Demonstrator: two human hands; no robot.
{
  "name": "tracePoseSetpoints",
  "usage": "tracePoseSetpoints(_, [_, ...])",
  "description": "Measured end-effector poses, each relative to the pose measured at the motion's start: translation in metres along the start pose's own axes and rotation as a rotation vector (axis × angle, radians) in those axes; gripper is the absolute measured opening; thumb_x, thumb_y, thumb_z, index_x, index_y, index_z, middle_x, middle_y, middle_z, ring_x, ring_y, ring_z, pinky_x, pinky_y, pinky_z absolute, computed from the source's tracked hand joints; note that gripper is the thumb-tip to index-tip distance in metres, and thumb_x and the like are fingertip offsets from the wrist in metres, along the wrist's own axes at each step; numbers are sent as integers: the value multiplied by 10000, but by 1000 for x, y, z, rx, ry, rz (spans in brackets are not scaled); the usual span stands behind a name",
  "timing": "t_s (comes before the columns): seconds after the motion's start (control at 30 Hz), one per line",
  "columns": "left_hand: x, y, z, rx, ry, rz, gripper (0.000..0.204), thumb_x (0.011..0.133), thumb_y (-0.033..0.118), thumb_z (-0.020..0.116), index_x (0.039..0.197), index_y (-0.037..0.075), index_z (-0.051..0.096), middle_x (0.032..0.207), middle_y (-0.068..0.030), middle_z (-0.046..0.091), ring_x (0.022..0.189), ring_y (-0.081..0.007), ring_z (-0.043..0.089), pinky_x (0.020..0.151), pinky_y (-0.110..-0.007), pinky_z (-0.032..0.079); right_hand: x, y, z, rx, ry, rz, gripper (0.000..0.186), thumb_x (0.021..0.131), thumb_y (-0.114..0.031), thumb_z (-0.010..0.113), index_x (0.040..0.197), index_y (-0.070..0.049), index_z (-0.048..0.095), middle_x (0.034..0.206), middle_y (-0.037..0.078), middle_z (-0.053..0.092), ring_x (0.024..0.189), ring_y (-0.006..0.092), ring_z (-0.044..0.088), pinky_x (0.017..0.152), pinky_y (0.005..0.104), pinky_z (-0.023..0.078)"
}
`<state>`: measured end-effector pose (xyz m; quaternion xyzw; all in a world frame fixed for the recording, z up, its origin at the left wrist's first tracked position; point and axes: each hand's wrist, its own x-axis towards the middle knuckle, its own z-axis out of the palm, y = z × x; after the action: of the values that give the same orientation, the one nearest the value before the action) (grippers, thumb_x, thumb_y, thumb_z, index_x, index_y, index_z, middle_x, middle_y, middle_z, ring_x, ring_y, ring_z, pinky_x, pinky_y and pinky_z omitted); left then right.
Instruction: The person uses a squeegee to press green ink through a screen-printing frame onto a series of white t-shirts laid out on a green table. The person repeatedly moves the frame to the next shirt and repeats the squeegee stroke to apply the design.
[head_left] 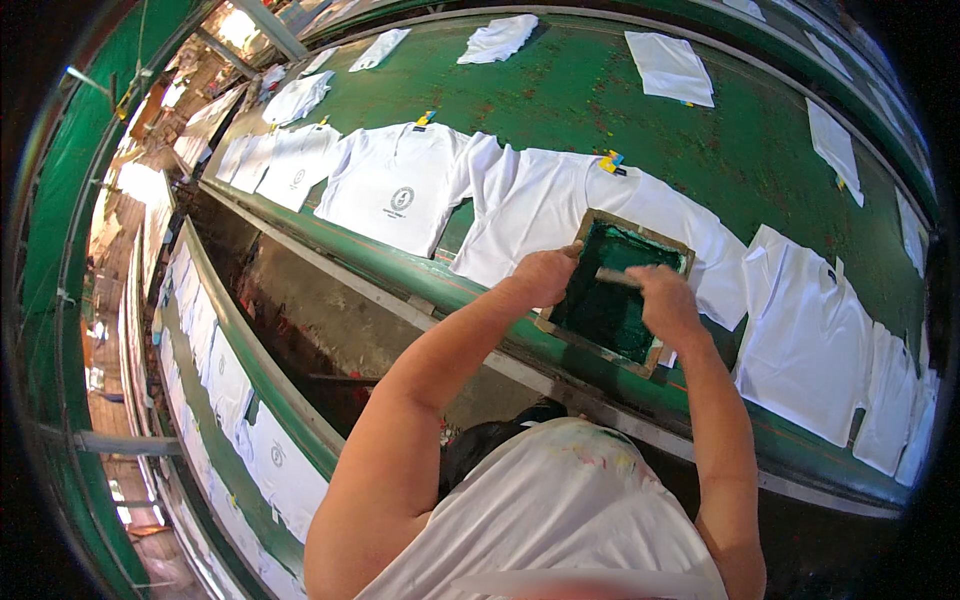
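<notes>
A screen-printing frame (594, 349) with a pale wooden border and dark green mesh lies tilted over the lower part of a white T-shirt (535, 195). My left hand (545, 277) is closed on the frame's left side. Over the mesh, my right hand (666, 303) grips a squeegee (618, 277); its blade is hard to make out against the dark green. To the left, a neighbouring white T-shirt (375, 175) bears a small round dark print. On the right lies another white T-shirt (805, 350), with no print visible on its front.
A long green printing table (570, 90) curves across the view, with folded white shirts (668, 68) along its far side. Small yellow-and-blue tags (612, 162) show at some collars. Behind me on the left, a second table (265, 400) holds more white shirts, across a narrow aisle (320, 290).
</notes>
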<state>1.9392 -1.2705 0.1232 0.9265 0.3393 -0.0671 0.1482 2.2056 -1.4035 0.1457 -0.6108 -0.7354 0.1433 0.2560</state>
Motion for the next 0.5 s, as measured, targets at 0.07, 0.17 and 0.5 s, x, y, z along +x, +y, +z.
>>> tracePoseSetpoints(0.07, [2,1,3,15,-14,-4,491,838,71,737,1325,25,713,1379,-191,749,1107,-412,781,967,-541,635,16,10,2,-58,113,5,462,927,35,608,1355,-73,743,1184,195,762,1123,432,698,1001,550,555])
tracePoseSetpoints(0.17, [2,2,5,41,41,23,392,867,79,725,1258,41,730,1224,-192,802,1067,-414,790,918,-542,647,21,14,5,-122,119,32,497,906,37,602,1365,-85,745,1186,177,753,1115,421,689,1005,541,554])
tracePoseSetpoints(0.5, [-4,7,-5,71,11,29,442,877,79,738,1304,-32,710,1640,-183,585,1018,-389,811,859,-514,659,-69,-68,21,-95,-90,-68,518,876,12,651,1376,-88,740,1270,146,747,1174,382,686,1036,528,550])
